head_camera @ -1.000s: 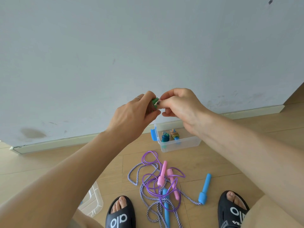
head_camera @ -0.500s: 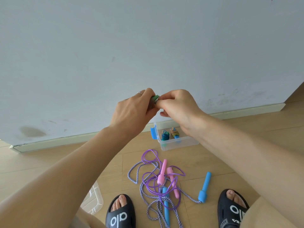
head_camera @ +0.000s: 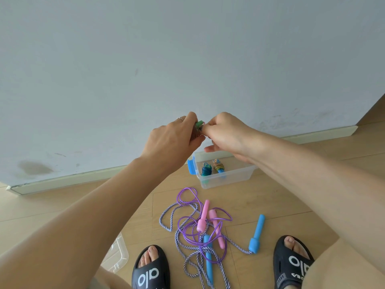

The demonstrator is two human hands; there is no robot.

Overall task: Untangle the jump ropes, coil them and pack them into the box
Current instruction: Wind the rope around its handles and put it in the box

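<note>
Pale wall (head_camera: 187,59) and wood floor (head_camera: 270,201) meet at a skirting board, and a clear plastic box (head_camera: 227,180) with a blue latch sits on the floor just in front of it. Inside the box lie two coiled ropes: a dark blue-green bundle (head_camera: 206,170) and a yellowish one (head_camera: 218,166), side by side. Above the box, the left hand (head_camera: 173,140) and right hand (head_camera: 225,132) meet, both pinching a small green-tipped bundle (head_camera: 199,124), mostly hidden. On the near side of the box two ropes lie tangled: a purple rope (head_camera: 187,224) with two pink handles and a striped rope (head_camera: 179,245) with two blue handles. Two black slippers (head_camera: 151,270) flank the tangle; a clear lid (head_camera: 116,255) lies left.
</note>
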